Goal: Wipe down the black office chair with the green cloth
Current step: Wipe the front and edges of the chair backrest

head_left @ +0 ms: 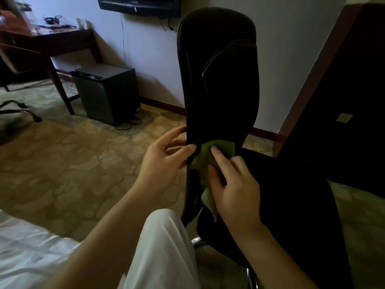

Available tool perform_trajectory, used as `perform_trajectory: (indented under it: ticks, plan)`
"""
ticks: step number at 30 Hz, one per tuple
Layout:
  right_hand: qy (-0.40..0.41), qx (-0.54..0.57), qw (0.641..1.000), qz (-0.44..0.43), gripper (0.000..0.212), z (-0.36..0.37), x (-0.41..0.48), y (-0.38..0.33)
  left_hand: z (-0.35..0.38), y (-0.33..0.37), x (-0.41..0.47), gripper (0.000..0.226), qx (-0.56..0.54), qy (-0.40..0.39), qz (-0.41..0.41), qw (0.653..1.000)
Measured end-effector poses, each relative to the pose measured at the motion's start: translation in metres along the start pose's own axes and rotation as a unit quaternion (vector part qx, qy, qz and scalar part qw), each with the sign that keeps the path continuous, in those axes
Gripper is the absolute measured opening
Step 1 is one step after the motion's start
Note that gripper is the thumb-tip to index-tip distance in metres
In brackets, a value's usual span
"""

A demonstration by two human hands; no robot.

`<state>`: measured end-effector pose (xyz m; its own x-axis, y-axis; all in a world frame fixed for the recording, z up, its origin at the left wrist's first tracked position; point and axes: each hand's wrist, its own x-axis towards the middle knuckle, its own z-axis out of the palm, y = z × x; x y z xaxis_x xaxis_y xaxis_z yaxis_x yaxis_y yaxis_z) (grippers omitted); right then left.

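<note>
One green cloth [224, 146] lies bunched at the foot of the backrest of the black office chair [220, 80], right where the backrest meets the seat [291, 195], in the middle of the scene. Part of the cloth spreads flat against the dark upholstery and a paler corner hangs down below, near the chair's left edge.

The right hand [235, 188] holds the cloth against the chair. Its forefinger lies straight on top of the fabric, the thumb presses the fabric from the near side, and the other fingers are curled together over the seat. The left hand [164, 159] grips the left edge of the backrest just beside the cloth, with the thumb on the front face and the fingers, a little apart, bent round the rim.

The backrest stands upright and is seen almost edge-on, rising towards the far wall; the seat runs off to the right and near side. A bit of chrome base [196, 240] shows under the seat.

Near and low, a knee in a white trouser leg [164, 247] comes up between the two forearms, and a white bed sheet [27, 247] fills the near left corner. A patterned carpet [73, 163] covers the floor. Farther left stand a small dark fridge [108, 92] with cables [127, 123] at its foot and a wooden desk [58, 42]. A television [139, 5] hangs on the far wall, and dark wooden panelling [343, 101] stands on the right.
</note>
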<state>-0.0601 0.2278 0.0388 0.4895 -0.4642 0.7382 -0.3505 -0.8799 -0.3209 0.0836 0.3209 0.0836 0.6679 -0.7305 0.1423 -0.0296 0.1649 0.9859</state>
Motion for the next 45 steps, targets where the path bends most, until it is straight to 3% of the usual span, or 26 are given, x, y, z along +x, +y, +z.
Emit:
perform_trajectory:
  ticks: [11,24,32,39,45]
  plan:
    - [-0.036,-0.009,0.999,0.035,0.049,0.024,0.001,-0.015,0.002,0.002,-0.001,0.045,0.003,-0.007,0.001,1.000]
    - [-0.038,-0.074,0.996,0.031,0.037,0.043,-0.016,-0.012,0.001,0.001,-0.003,0.050,0.005,-0.007,-0.003,1.000]
    - [-0.142,-0.115,0.983,0.024,0.040,0.045,-0.069,0.019,0.002,0.001,-0.003,0.046,0.002,-0.007,-0.010,1.000]
    - [-0.005,-0.005,0.998,0.065,0.033,0.029,-0.058,0.011,0.005,0.000,-0.004,0.047,0.032,0.003,0.003,0.999]
    - [-0.019,0.002,0.999,0.050,0.038,0.046,-0.028,-0.001,0.003,-0.001,-0.003,0.049,0.045,-0.003,-0.007,0.999]
